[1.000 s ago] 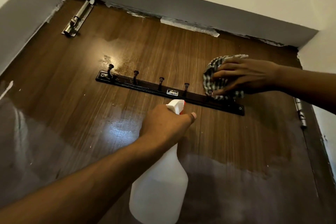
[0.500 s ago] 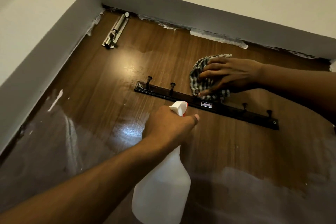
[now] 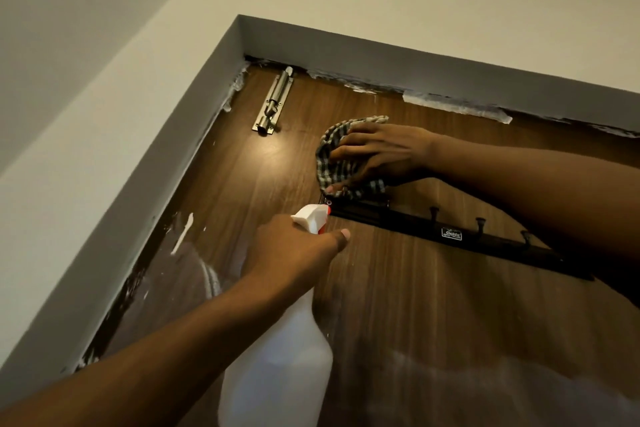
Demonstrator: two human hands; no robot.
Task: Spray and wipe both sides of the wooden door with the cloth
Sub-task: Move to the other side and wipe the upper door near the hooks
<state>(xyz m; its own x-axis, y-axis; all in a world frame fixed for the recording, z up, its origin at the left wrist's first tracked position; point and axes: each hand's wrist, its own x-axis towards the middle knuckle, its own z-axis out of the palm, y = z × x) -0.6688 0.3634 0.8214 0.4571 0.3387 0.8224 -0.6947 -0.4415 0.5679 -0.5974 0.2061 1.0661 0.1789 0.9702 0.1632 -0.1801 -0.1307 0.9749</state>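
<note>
The brown wooden door fills the view, seen from below toward its top edge. My right hand presses a green-and-white checked cloth flat against the door, just above the left end of a black hook rail. My left hand grips the neck of a white spray bottle with a white and red nozzle, held in front of the door below the cloth. The lower door shows a cloudy wet film.
A silver sliding bolt is fixed near the door's top left corner. The grey door frame runs along the left and top edges, with flaking white paint at the top. Pale walls surround the frame.
My right hand has slid the cloth leftward along the door above the hook rail, from its right end to its left end. The camera has turned left and up. The bottle hand stays put.
</note>
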